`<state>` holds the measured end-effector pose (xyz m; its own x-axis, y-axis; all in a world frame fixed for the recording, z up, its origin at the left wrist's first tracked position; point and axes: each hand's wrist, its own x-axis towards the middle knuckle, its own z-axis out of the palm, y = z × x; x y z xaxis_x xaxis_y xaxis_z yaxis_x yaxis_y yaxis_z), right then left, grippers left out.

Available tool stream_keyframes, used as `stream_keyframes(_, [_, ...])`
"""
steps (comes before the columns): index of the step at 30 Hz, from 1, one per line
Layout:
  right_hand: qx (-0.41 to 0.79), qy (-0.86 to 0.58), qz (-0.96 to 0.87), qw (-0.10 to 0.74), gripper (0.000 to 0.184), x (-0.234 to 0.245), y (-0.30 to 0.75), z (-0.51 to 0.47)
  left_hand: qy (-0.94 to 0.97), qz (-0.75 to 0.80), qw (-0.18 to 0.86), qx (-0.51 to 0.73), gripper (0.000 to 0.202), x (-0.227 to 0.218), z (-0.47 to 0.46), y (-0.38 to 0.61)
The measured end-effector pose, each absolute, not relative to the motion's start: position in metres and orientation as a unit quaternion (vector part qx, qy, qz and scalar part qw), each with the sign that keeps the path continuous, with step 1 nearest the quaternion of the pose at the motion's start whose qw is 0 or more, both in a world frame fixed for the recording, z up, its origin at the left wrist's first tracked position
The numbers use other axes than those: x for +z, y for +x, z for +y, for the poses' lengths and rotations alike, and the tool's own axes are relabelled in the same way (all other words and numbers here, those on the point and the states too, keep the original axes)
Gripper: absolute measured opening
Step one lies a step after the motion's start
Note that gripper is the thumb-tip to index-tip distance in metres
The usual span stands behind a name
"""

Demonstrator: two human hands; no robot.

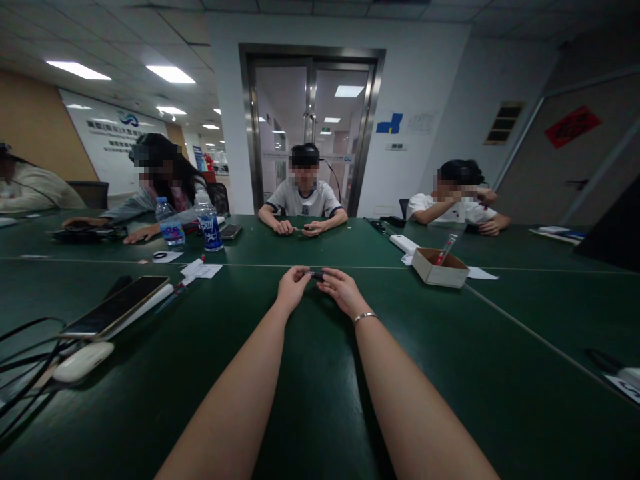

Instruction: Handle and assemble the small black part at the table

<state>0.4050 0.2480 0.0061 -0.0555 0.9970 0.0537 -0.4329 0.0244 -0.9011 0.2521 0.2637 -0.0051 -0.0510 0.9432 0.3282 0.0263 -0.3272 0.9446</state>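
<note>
Both my arms stretch forward over the green table (320,373). My left hand (293,288) and my right hand (342,289) meet near the seam in the tabletop, pinching a small dark object (317,274) between them. It looks short and black, held level by its two ends, but it is too small to name. My left fingers close on its left end. On its right end rest my right thumb and fingertips, the other right fingers slightly curled. A silver bracelet (366,317) circles my right wrist.
Left of my arms lie a smartphone (117,308), a white rounded device (83,361) and black cables. Two water bottles (209,223) stand farther back. An open box (440,268) with a clear tube (447,249) sits to the right. Several people sit around the table, one directly opposite (304,193).
</note>
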Motion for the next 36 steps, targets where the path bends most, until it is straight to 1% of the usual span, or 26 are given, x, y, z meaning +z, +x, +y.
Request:
stream_keyframes(5, [0.605,-0.355,-0.393,0.595,0.017,0.006,0.404,0.248,0.583,0.437,0.361,0.582,0.015,-0.004,0.262,0.252])
stream_keyframes(16, [0.602,-0.351,-0.409,0.589,0.019,0.005,0.406,0.249,0.591,0.435,0.363,0.574,0.013,-0.005,0.263,0.251])
stream_keyframes(28, [0.605,-0.352,-0.408,0.586,0.019,0.007,0.405,0.248,0.586,0.455,0.366,0.562,0.015,-0.010,0.269,0.250])
stream_keyframes(36, [0.612,-0.336,-0.416,0.583,0.025,0.002,0.408,0.252,0.582,0.464,0.375,0.552,0.019,-0.013,0.273,0.249])
